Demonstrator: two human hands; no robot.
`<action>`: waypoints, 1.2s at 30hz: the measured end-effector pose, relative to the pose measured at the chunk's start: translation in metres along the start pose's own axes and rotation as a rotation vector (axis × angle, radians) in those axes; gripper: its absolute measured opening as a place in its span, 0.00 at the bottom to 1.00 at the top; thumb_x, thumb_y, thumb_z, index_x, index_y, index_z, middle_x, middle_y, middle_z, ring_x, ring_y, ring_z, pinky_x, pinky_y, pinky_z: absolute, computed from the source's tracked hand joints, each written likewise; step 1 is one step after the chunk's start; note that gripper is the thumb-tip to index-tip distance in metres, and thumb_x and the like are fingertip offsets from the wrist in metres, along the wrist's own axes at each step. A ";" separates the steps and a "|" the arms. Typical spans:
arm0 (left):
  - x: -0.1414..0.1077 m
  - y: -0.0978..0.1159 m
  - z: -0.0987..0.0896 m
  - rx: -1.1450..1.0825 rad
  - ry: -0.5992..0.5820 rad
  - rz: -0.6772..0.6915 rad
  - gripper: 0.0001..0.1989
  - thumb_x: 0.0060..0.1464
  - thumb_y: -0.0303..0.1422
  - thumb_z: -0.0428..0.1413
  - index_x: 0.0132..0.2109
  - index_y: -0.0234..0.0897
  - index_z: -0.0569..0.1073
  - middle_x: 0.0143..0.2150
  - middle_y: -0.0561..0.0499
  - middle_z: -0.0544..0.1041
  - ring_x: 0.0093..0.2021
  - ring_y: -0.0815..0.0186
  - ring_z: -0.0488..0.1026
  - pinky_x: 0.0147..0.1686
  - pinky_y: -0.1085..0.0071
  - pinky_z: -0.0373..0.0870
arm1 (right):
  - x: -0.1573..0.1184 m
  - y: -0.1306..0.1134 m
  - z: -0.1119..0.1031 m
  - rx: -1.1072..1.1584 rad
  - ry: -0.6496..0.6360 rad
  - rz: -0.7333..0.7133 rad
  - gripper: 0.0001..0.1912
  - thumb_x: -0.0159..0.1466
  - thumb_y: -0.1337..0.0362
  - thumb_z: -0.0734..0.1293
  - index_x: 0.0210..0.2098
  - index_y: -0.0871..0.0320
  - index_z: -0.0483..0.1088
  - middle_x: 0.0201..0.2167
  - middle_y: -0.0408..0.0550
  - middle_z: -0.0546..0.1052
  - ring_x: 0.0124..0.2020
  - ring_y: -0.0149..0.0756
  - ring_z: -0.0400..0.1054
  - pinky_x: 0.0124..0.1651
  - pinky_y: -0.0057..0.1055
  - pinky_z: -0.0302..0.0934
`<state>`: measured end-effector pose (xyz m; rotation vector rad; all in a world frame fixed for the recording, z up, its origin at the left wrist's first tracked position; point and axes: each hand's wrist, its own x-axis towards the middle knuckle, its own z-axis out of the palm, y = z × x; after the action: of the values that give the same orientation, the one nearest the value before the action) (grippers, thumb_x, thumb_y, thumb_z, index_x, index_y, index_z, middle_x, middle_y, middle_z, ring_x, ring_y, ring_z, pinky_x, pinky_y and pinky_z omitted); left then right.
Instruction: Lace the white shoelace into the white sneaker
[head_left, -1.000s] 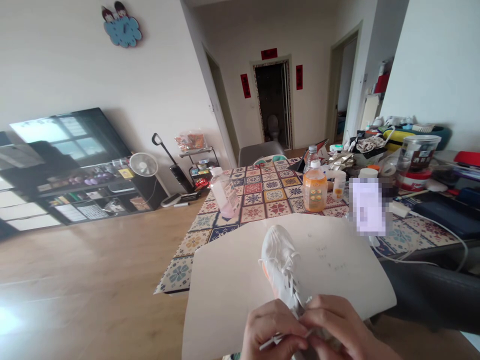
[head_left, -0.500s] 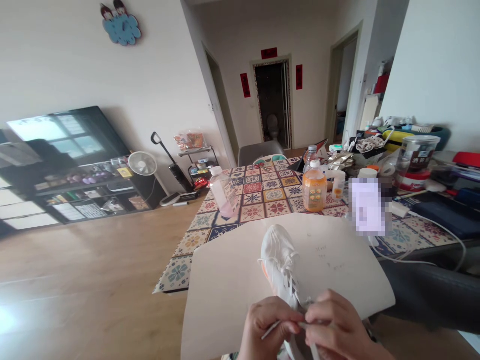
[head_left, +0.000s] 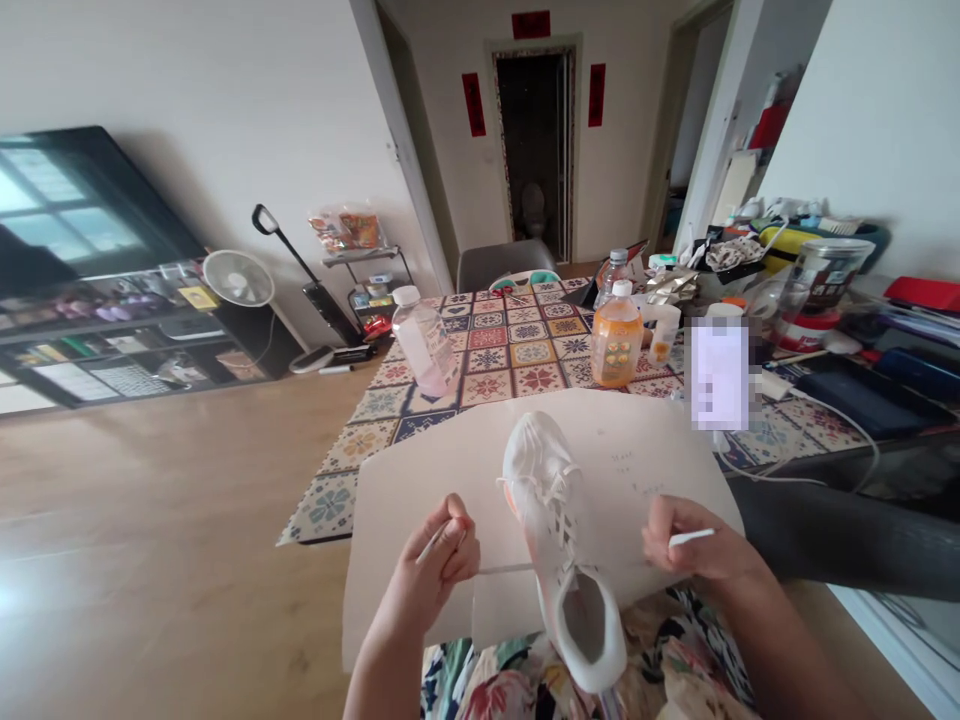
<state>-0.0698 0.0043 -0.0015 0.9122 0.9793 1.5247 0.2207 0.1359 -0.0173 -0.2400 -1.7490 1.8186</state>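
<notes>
A white sneaker (head_left: 536, 480) lies with its toe pointing away from me. Its heel end reaches over the near edge of a large white sheet (head_left: 405, 500), above patterned cloth at my lap. To the left of the shoe, my left hand (head_left: 446, 545) is closed on one end of the white shoelace (head_left: 504, 570), which runs taut towards the shoe. On the other side, my right hand (head_left: 679, 535) is closed on the other lace end, its flat white tip sticking out. Crossed laces show along the top of the shoe, and its opening faces up.
Beyond the sheet, a patterned tablecloth (head_left: 487, 360) holds a clear bottle with pink liquid (head_left: 424, 345) and an orange drink bottle (head_left: 616, 340). A blurred-out upright phone-like object (head_left: 720, 375) with a white cable stands at right. Several jars and packets crowd behind it.
My hands were together over the shoe's near end. They have moved apart, left and right, each drawing a lace end outward. The view has tilted down, and the whole shoe shows.
</notes>
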 end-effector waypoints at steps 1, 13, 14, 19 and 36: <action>-0.001 -0.001 0.001 0.047 -0.023 -0.016 0.21 0.58 0.50 0.62 0.32 0.38 0.67 0.16 0.67 0.50 0.17 0.75 0.41 0.19 0.79 0.46 | 0.000 0.000 -0.001 -0.045 -0.043 0.025 0.31 0.58 0.34 0.69 0.22 0.54 0.60 0.15 0.33 0.58 0.14 0.26 0.46 0.19 0.25 0.46; -0.004 -0.005 0.023 0.952 -0.199 -0.163 0.07 0.56 0.33 0.60 0.31 0.36 0.78 0.19 0.62 0.59 0.22 0.70 0.55 0.24 0.74 0.51 | 0.007 -0.009 0.019 -0.464 -0.054 0.292 0.13 0.69 0.54 0.68 0.34 0.57 0.73 0.26 0.37 0.70 0.28 0.32 0.62 0.32 0.26 0.55; -0.004 -0.006 0.020 0.905 -0.210 -0.180 0.08 0.56 0.34 0.59 0.31 0.36 0.78 0.19 0.61 0.61 0.22 0.70 0.57 0.23 0.75 0.53 | 0.006 -0.009 0.018 -0.468 -0.061 0.299 0.11 0.68 0.55 0.69 0.35 0.57 0.74 0.27 0.38 0.72 0.28 0.33 0.64 0.32 0.26 0.56; -0.002 0.004 0.001 0.735 -0.328 -0.149 0.13 0.55 0.40 0.63 0.28 0.36 0.77 0.23 0.56 0.71 0.24 0.68 0.66 0.27 0.74 0.62 | 0.004 -0.011 0.007 -0.407 -0.117 0.248 0.13 0.64 0.54 0.73 0.29 0.57 0.77 0.26 0.40 0.74 0.29 0.34 0.67 0.33 0.27 0.59; -0.002 -0.034 0.061 0.255 -0.196 0.363 0.10 0.60 0.36 0.64 0.31 0.39 0.84 0.31 0.49 0.76 0.31 0.65 0.77 0.34 0.71 0.74 | 0.015 0.010 0.070 -0.045 0.170 -0.120 0.09 0.69 0.57 0.71 0.36 0.53 0.81 0.30 0.42 0.73 0.29 0.31 0.70 0.34 0.26 0.65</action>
<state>-0.0014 0.0129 -0.0102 1.4563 0.9115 1.5901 0.1692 0.0856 -0.0149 -0.2928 -1.6507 1.6266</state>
